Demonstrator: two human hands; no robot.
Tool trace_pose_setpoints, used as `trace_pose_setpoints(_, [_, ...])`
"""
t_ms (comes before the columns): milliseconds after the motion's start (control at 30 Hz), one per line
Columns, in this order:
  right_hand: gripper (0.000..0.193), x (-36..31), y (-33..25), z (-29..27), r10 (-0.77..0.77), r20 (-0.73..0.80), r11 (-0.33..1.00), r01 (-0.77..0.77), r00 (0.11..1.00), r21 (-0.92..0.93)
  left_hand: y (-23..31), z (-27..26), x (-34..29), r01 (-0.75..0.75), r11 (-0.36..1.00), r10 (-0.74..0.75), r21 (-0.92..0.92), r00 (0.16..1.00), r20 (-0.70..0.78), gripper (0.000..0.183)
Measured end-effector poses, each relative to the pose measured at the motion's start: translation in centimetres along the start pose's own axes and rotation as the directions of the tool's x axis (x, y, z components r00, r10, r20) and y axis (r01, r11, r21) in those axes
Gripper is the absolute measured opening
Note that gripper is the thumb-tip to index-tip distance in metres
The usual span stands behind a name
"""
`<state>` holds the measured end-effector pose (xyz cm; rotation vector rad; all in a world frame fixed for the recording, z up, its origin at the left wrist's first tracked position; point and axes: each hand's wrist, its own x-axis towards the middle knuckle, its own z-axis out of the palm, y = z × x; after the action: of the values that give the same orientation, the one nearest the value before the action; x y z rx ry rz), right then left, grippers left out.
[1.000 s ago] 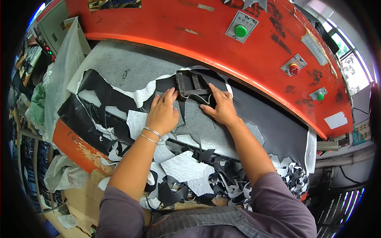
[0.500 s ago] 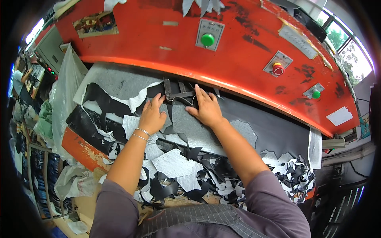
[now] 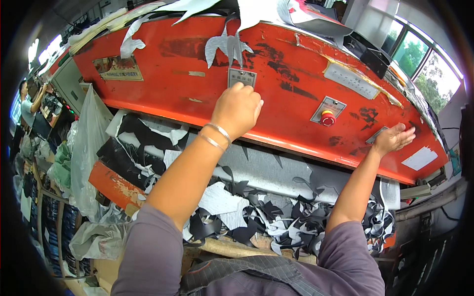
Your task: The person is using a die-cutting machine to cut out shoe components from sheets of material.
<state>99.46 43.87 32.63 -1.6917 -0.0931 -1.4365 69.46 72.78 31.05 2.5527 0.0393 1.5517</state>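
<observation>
My left hand [image 3: 237, 109] is closed in a fist against the metal button plate [image 3: 243, 77] on the red machine front. It covers the green button there, so contact with it cannot be seen. My right hand [image 3: 395, 139], fingers stretched out, lies over the right-hand button plate [image 3: 377, 134], whose green button is hidden too. Below the red beam [image 3: 291, 140] shows a grey cutting bed [image 3: 266, 166], with dark sheet material [image 3: 328, 178] toward its right. The metal cutting die is out of sight.
A red emergency stop button [image 3: 327, 118] sits between my hands. Black and white leather-like scraps [image 3: 276, 217] heap along the near edge. Clear plastic sheeting [image 3: 89, 148] hangs at the left. Another person [image 3: 29, 106] stands far left. More cut pieces [image 3: 224, 47] drape over the machine top.
Both hands have left the metal die under the beam. My left hand has risen to the upper button plate, and my right has moved right to the other plate. The view has tilted upward.
</observation>
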Motion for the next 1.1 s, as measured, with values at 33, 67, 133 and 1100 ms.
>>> trace_pose_setpoints(33, [0.066, -0.5, -0.4, -1.0, -0.036, 0.006, 0.997, 0.035, 0.999, 0.069, 0.2, -0.4, -0.6, -0.016, 1.0, 0.015, 0.025, 0.999, 0.042, 0.023])
trace_pose_setpoints(67, [0.061, -1.1, -0.7, -2.1, -0.071, 0.008, 0.988, 0.069, 0.997, 0.137, 0.6, -1.2, -1.8, -0.017, 0.999, 0.016, 0.031, 0.999, 0.044, 0.023])
trace_pose_setpoints(133, [0.054, -2.0, -0.1, -6.2, -0.137, 0.045, 0.98, 0.129, 0.99, 0.151, 3.4, -3.2, -4.0, 0.165, 0.972, -0.136, -0.167, 0.976, 0.172, 0.025])
trace_pose_setpoints(1100, [0.049, -22.3, -16.7, -12.2, -0.425, 0.759, 0.885, -0.048, -0.494, 0.464, 2.2, -11.0, -17.5, 0.595, 0.778, -0.226, -0.202, 0.566, 0.793, 0.014])
